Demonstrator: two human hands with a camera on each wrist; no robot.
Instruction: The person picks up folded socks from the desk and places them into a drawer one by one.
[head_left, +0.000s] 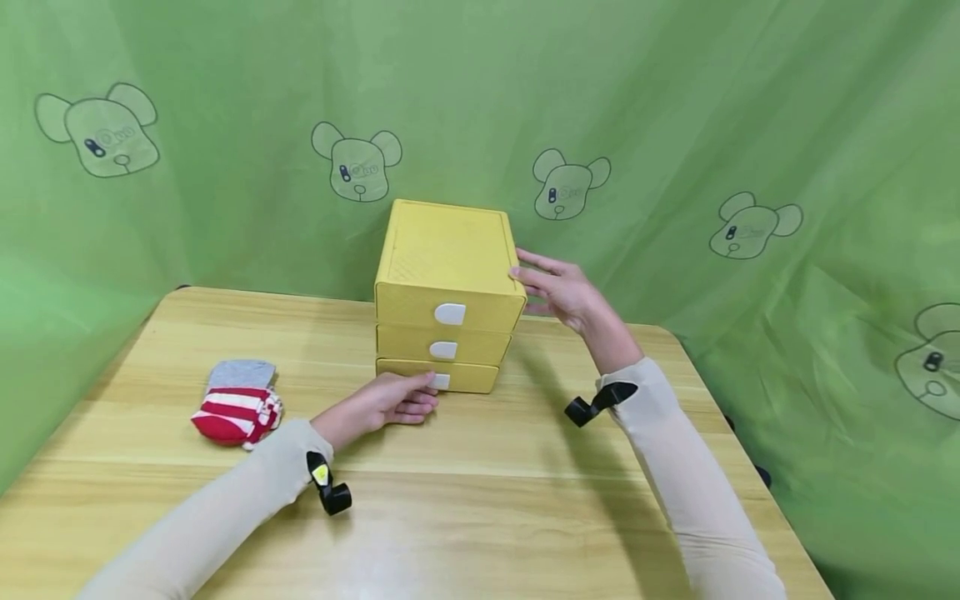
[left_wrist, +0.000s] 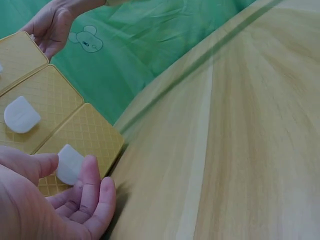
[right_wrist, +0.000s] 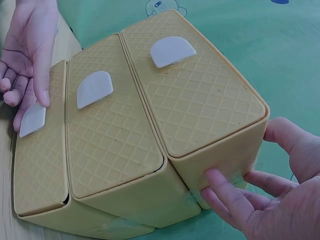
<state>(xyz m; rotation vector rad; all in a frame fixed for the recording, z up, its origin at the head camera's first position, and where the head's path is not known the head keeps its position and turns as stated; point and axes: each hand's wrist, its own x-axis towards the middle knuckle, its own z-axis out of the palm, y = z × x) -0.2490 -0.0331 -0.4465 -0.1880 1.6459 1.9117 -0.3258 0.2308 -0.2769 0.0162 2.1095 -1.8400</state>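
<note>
A yellow three-drawer box stands on the table, all its drawers closed. Each drawer front has a white tab handle, and the front shows a waffle pattern in both wrist views. At the bottom drawer's handle, my left hand has its thumb on one edge and its fingers curled round the other. My right hand steadies the box's right side near the top, thumb at the upper edge and fingers spread along the side wall.
A small bundle of cloth, grey with red-and-white stripes, lies on the wooden table to the left of the box. Behind the table hangs a green curtain printed with bear heads.
</note>
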